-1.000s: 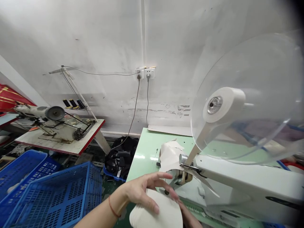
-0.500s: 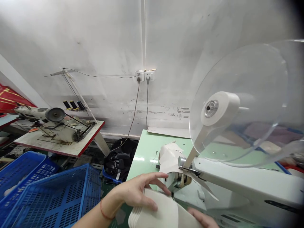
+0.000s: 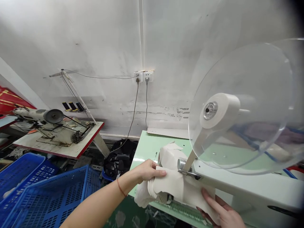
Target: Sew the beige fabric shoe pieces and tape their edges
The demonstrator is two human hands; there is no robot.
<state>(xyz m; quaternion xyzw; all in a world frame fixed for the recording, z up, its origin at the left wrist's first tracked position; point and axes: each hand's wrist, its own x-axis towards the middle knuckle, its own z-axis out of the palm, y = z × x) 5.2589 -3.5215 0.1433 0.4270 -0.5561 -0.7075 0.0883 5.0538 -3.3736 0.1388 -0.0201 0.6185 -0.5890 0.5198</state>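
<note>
A stack of cream fabric pieces point(image 3: 169, 185) is stretched between my two hands below the tape guide. My left hand point(image 3: 149, 171) pinches its left end, thumb on top; several layers fan out beneath. My right hand point(image 3: 223, 210) grips the right end, thumb on top and fingers underneath. Just above the stack, a strip of white tape point(image 3: 189, 161) runs down into a metal guide point(image 3: 190, 173) on the white machine arm point(image 3: 237, 183). That strip comes off a tape roll point(image 3: 220, 110) beside a clear round disc point(image 3: 261, 79). The machine's working head is mostly hidden by the pieces.
More cream pieces point(image 3: 169, 155) lie behind the stack on the pale green table point(image 3: 147, 144). To the left are blue crates point(image 3: 59, 193) and a sewing machine point(image 3: 57, 126) on its own table. A bin of black material point(image 3: 121, 155) sits on the floor between the tables.
Both hands have moved the stack up and away from me, toward the tape guide. My left hand has gone from lying spread over the stack to pinching its left end. More of my right hand shows.
</note>
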